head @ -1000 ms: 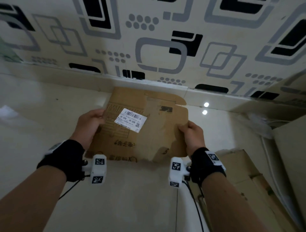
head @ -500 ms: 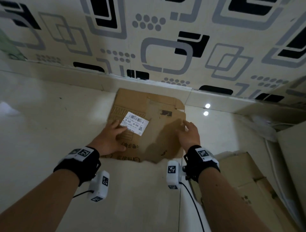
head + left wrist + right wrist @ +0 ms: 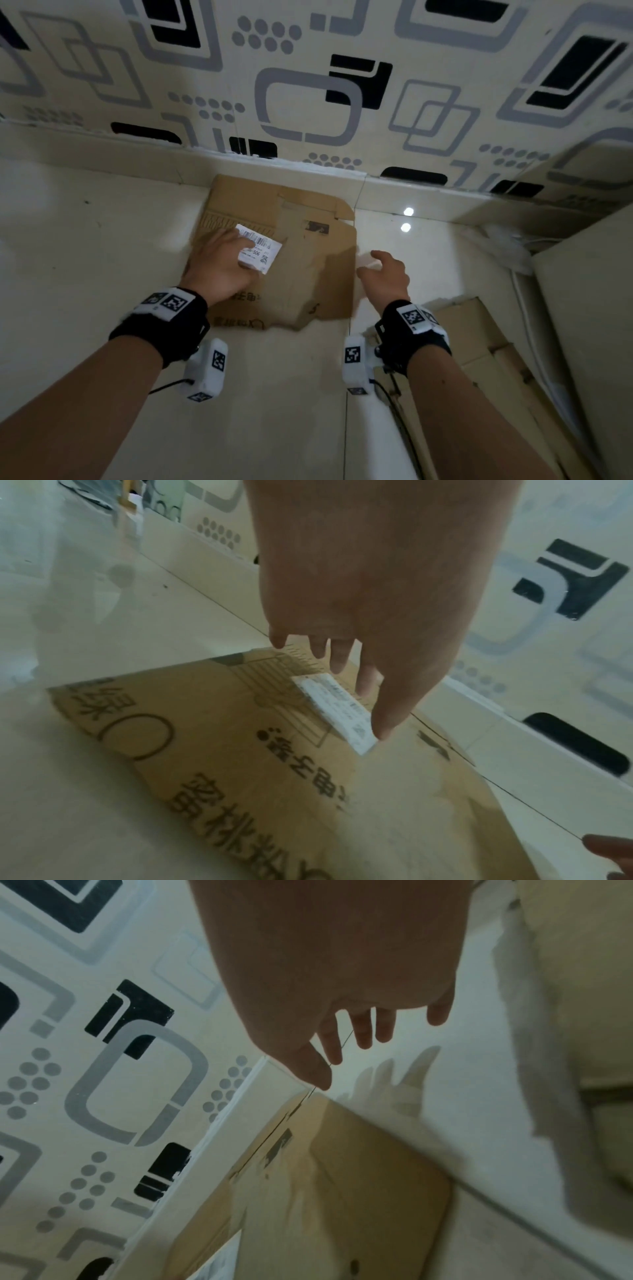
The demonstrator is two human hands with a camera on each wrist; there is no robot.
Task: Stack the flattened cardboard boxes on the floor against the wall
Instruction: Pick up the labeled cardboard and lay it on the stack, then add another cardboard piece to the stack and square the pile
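A flattened brown cardboard box (image 3: 308,267) with a white barcode label (image 3: 263,250) lies flat on the tiled floor, its far edge at the wall's baseboard (image 3: 411,195). My left hand (image 3: 226,253) is over its left half with straight fingers, the tips at the label (image 3: 335,710); I cannot tell whether they touch. My right hand (image 3: 380,267) hangs just beyond the box's right edge above the bare floor, fingers spread and holding nothing. In the right wrist view the right hand (image 3: 359,1031) casts a shadow on the floor beside the box (image 3: 342,1191).
More flattened cardboard (image 3: 479,342) lies on the floor at the lower right, under my right forearm. A tall beige panel (image 3: 596,325) stands at the right edge, with white cables (image 3: 520,284) and a crumpled white bag (image 3: 496,246) near the wall. Patterned wallpaper (image 3: 308,85) covers the wall.
A second ago both hands gripped the box by its side edges. The box now lies against the baseboard; the left hand slid onto the label and the right hand moved off to the right.
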